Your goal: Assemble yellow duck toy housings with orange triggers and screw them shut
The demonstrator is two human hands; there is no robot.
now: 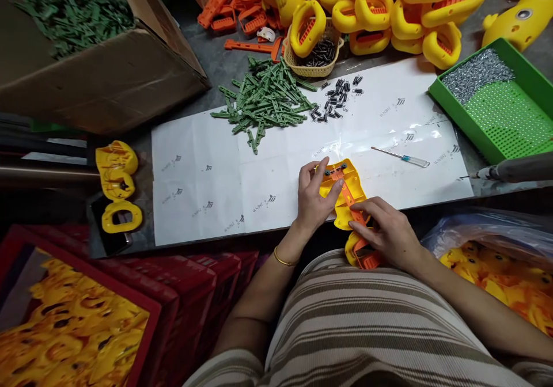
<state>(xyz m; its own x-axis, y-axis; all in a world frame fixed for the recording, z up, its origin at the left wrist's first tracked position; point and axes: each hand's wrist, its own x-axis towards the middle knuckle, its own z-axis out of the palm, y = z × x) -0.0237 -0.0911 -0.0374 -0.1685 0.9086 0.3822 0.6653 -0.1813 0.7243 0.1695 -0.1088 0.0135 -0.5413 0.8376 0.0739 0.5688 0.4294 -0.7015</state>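
Observation:
A yellow plastic toy half-shell (354, 181) lies open side up at the table's front edge, its handle end hanging over my lap. Along its inside runs an orange plastic insert (348, 194), with small dark parts at the far end. My left hand (314, 194) grips the shell's left rim, thumb laid across the inside. With fingers and thumb, my right hand (384, 228) pinches the orange insert near the handle. Beyond my hands are a pile of green plastic strips (272, 96), scattered small black springs (337, 99) and a screwdriver (401, 156) with a clear blue handle.
A basket (313, 70) of dark springs stands behind, near stacked yellow toy shells (371, 7). A green tray (488, 110) of screws sits right, beside a power screwdriver (518, 171). At left are a cardboard box (108, 76) and a red crate (151, 329) of yellow parts.

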